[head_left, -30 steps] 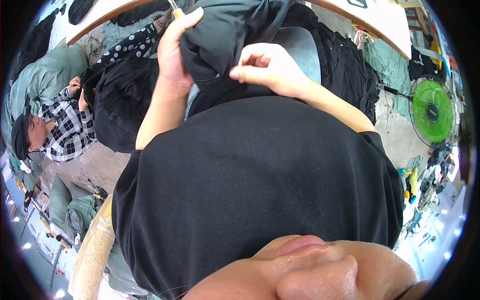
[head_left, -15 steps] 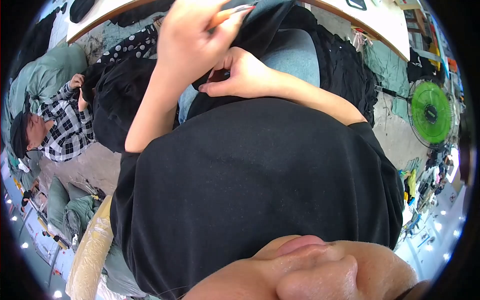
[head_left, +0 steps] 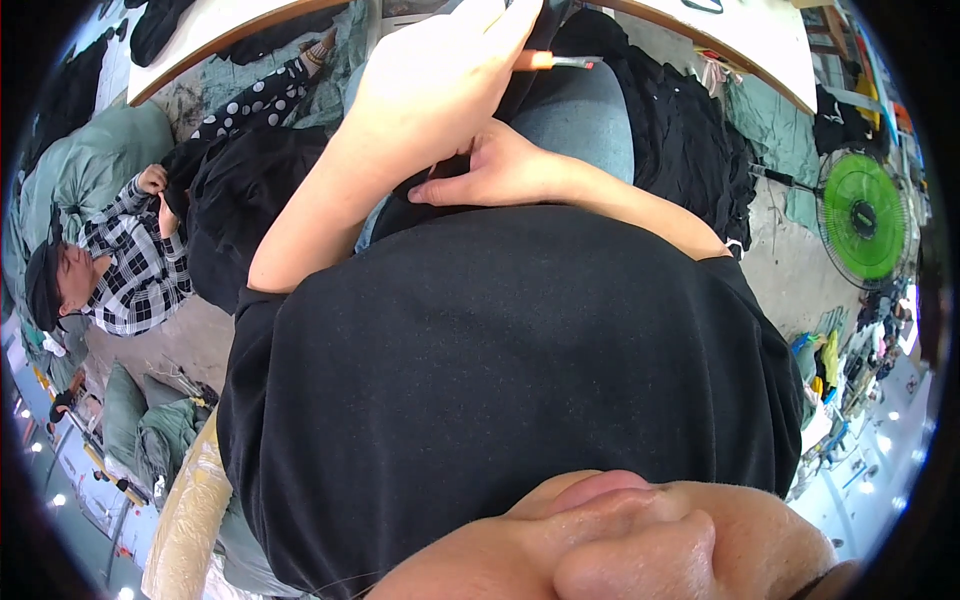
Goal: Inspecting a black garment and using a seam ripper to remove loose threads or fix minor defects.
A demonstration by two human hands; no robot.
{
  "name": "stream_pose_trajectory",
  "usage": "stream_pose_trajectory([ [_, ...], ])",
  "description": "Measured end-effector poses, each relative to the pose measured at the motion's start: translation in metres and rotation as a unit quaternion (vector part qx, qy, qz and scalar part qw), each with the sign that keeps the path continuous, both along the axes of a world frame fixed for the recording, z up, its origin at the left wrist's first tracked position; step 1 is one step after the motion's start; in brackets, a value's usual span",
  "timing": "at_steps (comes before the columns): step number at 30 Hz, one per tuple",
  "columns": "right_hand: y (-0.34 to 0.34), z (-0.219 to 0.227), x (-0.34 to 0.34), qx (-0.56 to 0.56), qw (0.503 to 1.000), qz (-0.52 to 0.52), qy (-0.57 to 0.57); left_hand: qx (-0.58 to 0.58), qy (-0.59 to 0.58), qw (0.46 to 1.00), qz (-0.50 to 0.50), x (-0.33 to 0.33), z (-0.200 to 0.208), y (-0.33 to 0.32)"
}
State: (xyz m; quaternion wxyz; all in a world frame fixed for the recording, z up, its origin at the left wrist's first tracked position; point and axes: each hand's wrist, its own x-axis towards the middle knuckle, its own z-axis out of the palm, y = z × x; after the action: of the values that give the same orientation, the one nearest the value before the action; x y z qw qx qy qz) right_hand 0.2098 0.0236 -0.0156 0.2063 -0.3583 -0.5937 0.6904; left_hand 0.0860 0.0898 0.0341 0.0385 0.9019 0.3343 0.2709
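The left hand (head_left: 440,80) gripped a small tool with an orange handle and a thin metal tip (head_left: 545,61). The tip poked out to the right, above the right hand (head_left: 495,165). Soft black cloth (head_left: 522,86) lay beneath both hands, over blue jeans (head_left: 580,130). The left fingertips ran off the top edge. The left wrist hid the right fingers, so I couldn't tell if they pinched the cloth.
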Motion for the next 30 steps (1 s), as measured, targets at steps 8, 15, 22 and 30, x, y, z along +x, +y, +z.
stream_pose_trajectory([
  [8,0.009,-0.026,-0.007,0.056,0.994,-0.047,-0.079,-0.337,-0.089,0.931,-0.107,-0.086,-0.008,-0.036],
  [15,0.010,-0.022,-0.017,0.062,0.995,-0.073,-0.028,-0.530,-0.305,0.788,0.066,-0.120,-0.036,-0.090],
  [22,0.009,-0.027,-0.016,0.060,0.996,-0.063,-0.006,-0.307,-0.187,0.931,0.066,-0.134,-0.062,-0.103],
  [30,0.010,-0.026,-0.014,0.103,0.992,-0.066,0.003,-0.240,-0.109,0.964,0.044,-0.142,-0.053,-0.099],
])
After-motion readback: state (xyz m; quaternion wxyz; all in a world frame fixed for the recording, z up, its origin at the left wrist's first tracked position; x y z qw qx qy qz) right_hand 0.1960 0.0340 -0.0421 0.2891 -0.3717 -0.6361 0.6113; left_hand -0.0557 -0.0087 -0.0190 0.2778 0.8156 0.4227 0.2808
